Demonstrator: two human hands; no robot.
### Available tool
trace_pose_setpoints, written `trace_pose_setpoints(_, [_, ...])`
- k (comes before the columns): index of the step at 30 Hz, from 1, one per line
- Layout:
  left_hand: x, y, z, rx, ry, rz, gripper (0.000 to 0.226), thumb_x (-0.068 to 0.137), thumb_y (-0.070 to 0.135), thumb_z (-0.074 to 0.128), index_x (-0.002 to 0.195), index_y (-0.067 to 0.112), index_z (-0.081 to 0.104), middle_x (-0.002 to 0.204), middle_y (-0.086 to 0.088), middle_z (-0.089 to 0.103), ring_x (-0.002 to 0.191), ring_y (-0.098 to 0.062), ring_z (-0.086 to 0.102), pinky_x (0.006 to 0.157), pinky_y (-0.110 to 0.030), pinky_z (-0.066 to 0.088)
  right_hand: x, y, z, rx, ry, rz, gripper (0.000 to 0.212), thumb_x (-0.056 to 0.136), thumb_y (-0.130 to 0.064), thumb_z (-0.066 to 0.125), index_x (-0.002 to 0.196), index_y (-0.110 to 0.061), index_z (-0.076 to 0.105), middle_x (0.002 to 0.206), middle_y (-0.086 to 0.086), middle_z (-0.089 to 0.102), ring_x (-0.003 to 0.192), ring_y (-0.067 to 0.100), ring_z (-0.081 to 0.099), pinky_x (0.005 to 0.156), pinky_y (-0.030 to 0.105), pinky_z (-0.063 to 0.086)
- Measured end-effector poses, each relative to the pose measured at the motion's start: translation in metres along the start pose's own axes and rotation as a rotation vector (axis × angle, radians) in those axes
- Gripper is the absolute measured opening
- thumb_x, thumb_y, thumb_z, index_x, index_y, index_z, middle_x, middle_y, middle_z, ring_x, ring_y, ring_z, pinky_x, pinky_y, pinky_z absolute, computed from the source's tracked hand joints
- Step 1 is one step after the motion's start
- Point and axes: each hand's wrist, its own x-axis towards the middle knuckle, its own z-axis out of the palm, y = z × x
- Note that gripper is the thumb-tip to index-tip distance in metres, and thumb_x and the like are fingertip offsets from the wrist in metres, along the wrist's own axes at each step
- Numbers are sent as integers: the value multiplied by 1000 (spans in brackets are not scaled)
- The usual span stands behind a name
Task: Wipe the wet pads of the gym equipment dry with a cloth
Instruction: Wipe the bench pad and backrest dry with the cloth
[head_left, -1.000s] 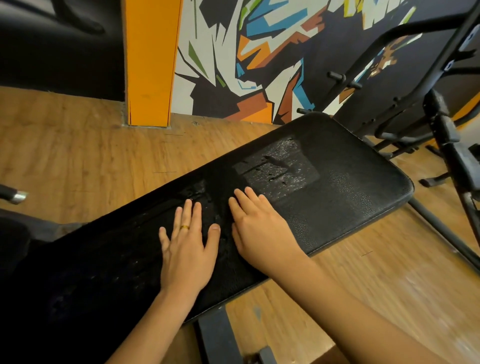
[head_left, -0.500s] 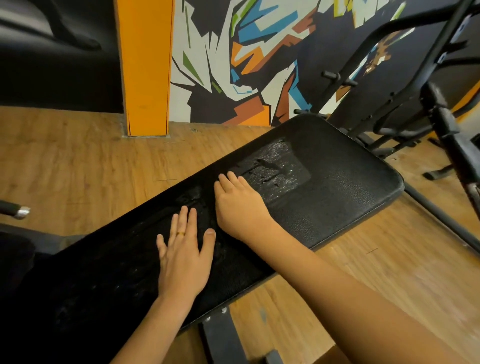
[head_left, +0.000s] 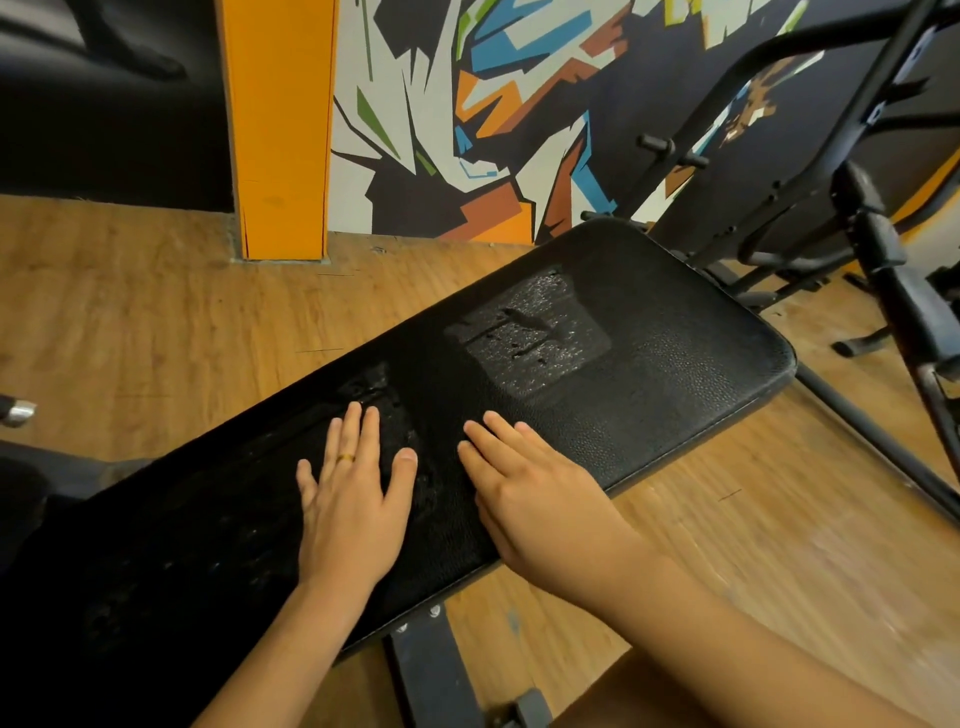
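Note:
A long black bench pad (head_left: 675, 364) runs from lower left to upper right across the wooden floor. A wet, glistening patch (head_left: 530, 338) with water drops lies on its far half, and more wetness shows near the middle. My left hand (head_left: 353, 493) lies flat on the pad with straight fingers and a gold ring on one finger. My right hand (head_left: 530, 493) also rests flat on the pad, fingers straight, near the pad's front edge and just short of the wet patch. No cloth is in view.
Black metal frames of other gym equipment (head_left: 857, 234) stand at the right, with a bar along the floor (head_left: 872, 436). An orange pillar (head_left: 278, 124) and a painted wall stand behind. The bench's support leg (head_left: 431, 670) is below the pad.
My right hand slid forward toward the wet patch, then drew back toward the pad's near edge. My left hand stayed flat in about the same spot.

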Motion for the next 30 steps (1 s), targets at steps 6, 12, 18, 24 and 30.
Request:
trace_pose_setpoints(6, [1, 0, 1, 6, -11, -4, 72, 99, 60, 17, 162, 26, 9, 169, 8, 2, 154, -7, -6, 125, -49, -2, 14, -1, 0, -2, 21, 19, 49, 86, -22, 68, 131, -3, 64, 140, 15, 59, 136, 36, 49, 112, 45, 40])
trace_pose_setpoints(12, [1, -3, 1, 4, -8, -2, 72, 99, 59, 18, 162, 25, 10, 169, 8, 3, 155, -9, -4, 125, -50, -2, 9, 74, -23, -88, 76, 425, 45, 89, -13, 46, 129, 5, 59, 144, 20, 51, 138, 43, 38, 109, 50, 40])
trace_pose_setpoints(18, [1, -3, 3, 2, -6, 2, 72, 99, 60, 17, 162, 25, 10, 169, 8, 2, 155, -9, -4, 125, -49, -2, 10, 59, -22, -102, 34, 408, 47, 88, -12, 57, 132, 6, 56, 138, 27, 55, 129, 45, 50, 106, 50, 43])
trace_pose_setpoints(24, [2, -3, 5, 1, 6, 3, 77, 96, 64, 13, 162, 25, 11, 169, 8, 3, 155, -8, -4, 125, -50, 0, 3, 3, -5, 5, -10, 31, 56, 86, -23, 71, 137, -5, 60, 140, 16, 59, 133, 33, 54, 111, 41, 43])
trace_pose_setpoints(30, [3, -6, 4, 5, 2, 11, 77, 99, 67, 11, 162, 25, 11, 169, 8, 3, 155, -8, -4, 125, -50, -1, 16, 62, -25, -61, -16, 380, 48, 84, -14, 43, 127, 2, 59, 140, 19, 52, 136, 41, 38, 107, 52, 42])
